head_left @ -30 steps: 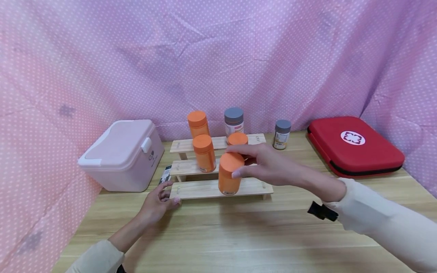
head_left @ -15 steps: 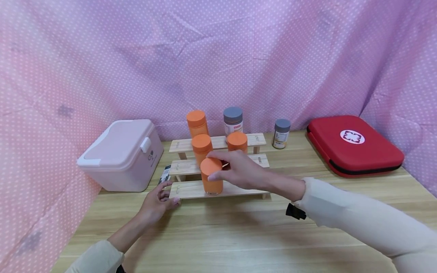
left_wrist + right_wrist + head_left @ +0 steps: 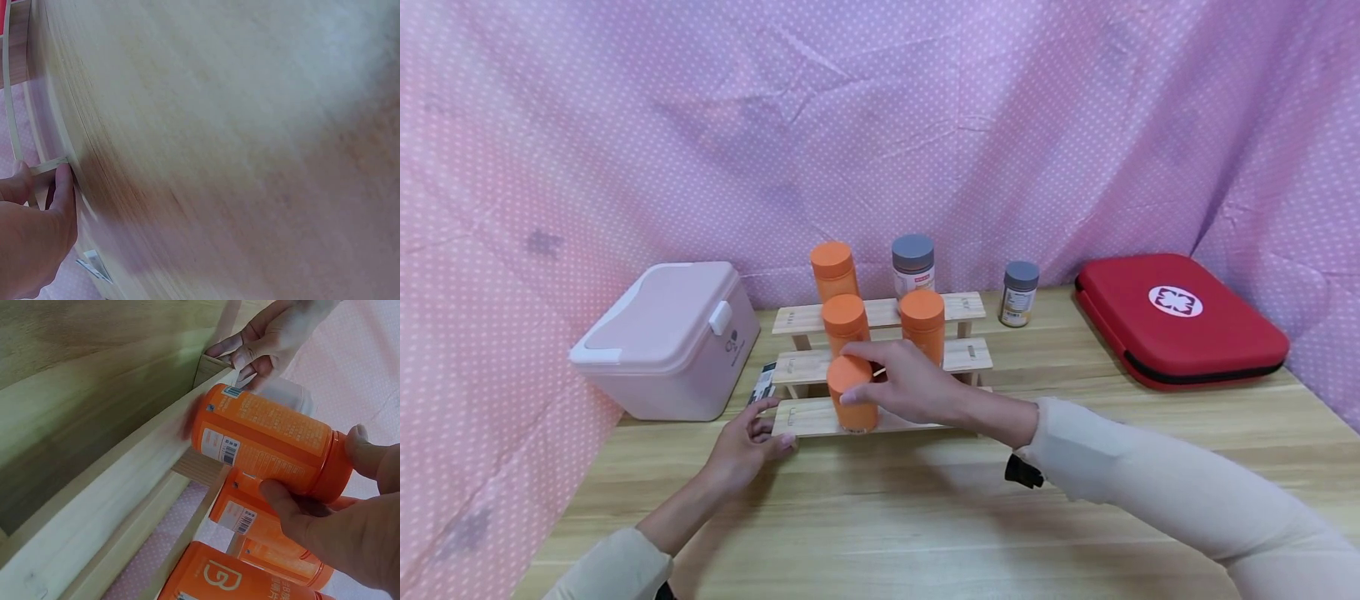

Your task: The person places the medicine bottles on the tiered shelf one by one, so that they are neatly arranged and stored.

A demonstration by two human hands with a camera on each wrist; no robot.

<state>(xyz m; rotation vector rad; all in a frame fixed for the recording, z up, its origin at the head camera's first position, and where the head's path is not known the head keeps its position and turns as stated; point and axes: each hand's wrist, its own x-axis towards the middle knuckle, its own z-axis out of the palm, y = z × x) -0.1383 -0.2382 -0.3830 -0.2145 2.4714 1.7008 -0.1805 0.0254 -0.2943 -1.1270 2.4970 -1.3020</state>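
My right hand (image 3: 917, 387) grips an orange pill bottle (image 3: 853, 412) near its orange cap, thumb in front and fingers behind. The bottle stands nearly upright at the lowest step of a three-step wooden rack (image 3: 972, 354); whether its base touches the board (image 3: 119, 478) I cannot tell. My left hand (image 3: 741, 446) pinches the left end of that lowest step, as the left wrist view also shows. Two more orange bottles (image 3: 922, 321) stand on the middle step. The top step holds an orange bottle (image 3: 832, 271) and a grey-capped bottle (image 3: 913, 267).
Right of the rack stands a small grey-capped bottle (image 3: 1018, 294) on the wooden table (image 3: 880, 517). Farther right lies a red first-aid case (image 3: 1180, 325). A pale pink lidded box (image 3: 666, 342) is at the left, and a dotted pink cloth (image 3: 880, 125) hangs behind.
My right hand has carried the orange bottle leftward along the lowest step, and the right middle-step bottle is less covered. The left hand has stayed at the rack's end.
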